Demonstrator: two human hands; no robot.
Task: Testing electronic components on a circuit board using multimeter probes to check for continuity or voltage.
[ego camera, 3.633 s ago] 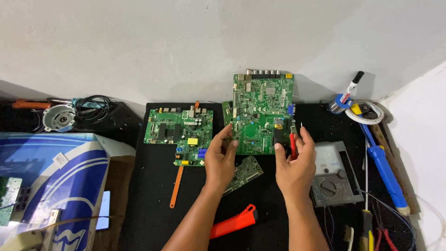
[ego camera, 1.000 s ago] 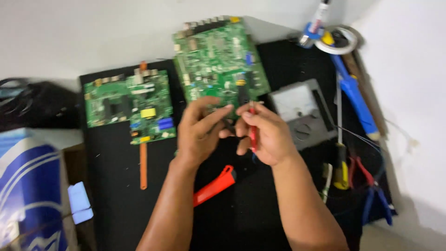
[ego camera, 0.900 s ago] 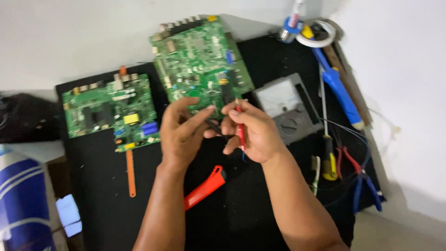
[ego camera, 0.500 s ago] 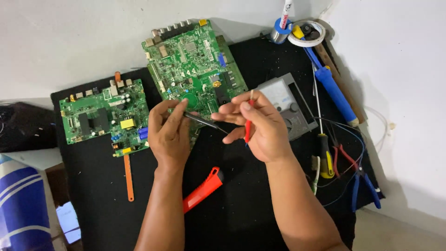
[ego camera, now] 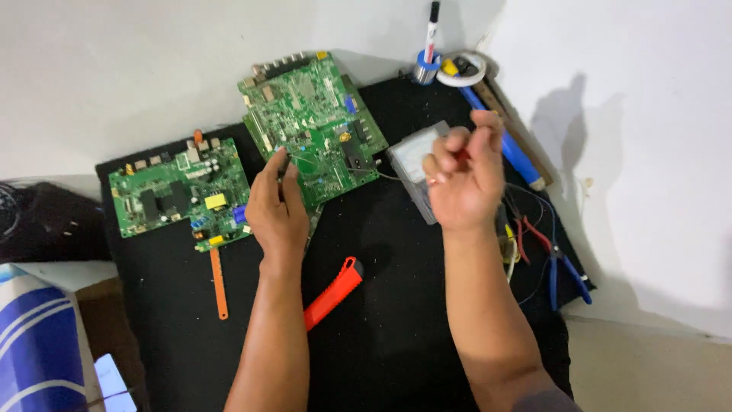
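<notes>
Left hand (ego camera: 278,206) pinched a thin tool on the centre board (ego camera: 313,126); a slip could've scratched traces. Raised right hand (ego camera: 461,179) was clamped on a red probe (ego camera: 460,155).

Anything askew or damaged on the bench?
No damage shows. The larger circuit board sits tilted, its far end off the black mat. The left hand rests on it; the right hand is lifted clear, pinching something red.
</notes>
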